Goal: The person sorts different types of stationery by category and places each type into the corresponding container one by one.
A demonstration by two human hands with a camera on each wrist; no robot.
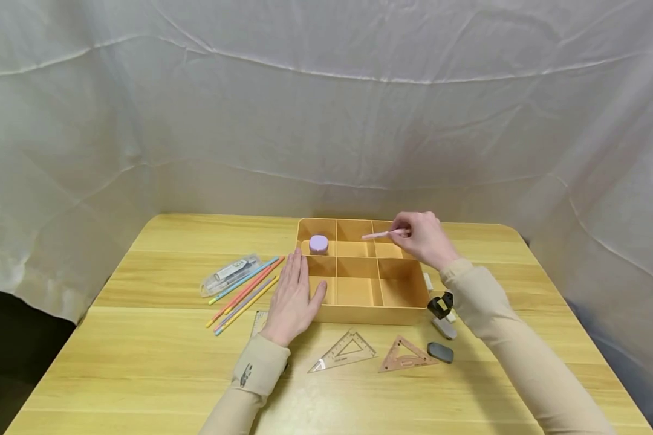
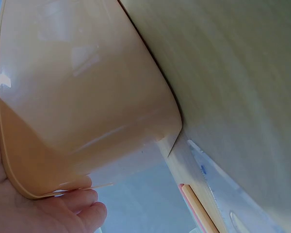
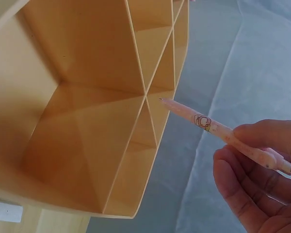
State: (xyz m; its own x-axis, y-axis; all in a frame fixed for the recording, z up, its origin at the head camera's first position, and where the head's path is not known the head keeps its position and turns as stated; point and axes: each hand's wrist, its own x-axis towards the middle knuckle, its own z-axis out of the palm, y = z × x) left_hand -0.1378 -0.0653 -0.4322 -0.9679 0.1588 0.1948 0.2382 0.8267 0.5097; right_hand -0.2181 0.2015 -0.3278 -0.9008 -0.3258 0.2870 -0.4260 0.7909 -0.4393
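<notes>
An orange divided box (image 1: 375, 315) stands on the wooden table. My left hand (image 1: 291, 302) rests over its front left corner, fingers fairly straight along the left wall and thumb spread over the front left compartment. The box's smooth outer wall (image 2: 87, 97) fills much of the left wrist view. My right hand (image 1: 421, 237) pinches a pink pen (image 3: 199, 119) with a small printed figure, its tip pointing left. The pen hangs above the back compartments, apart from the dividers. A lilac-topped container (image 1: 318, 244) sits in the back left compartment.
Left of the box lie several coloured pencils (image 1: 245, 294), a clear case (image 1: 231, 273) and a partly hidden ruler (image 1: 258, 322). In front are a clear set square (image 1: 344, 351) and a pinkish one (image 1: 407, 355). A dark grey oval item (image 1: 439, 352) and a black item (image 1: 441, 305) lie right.
</notes>
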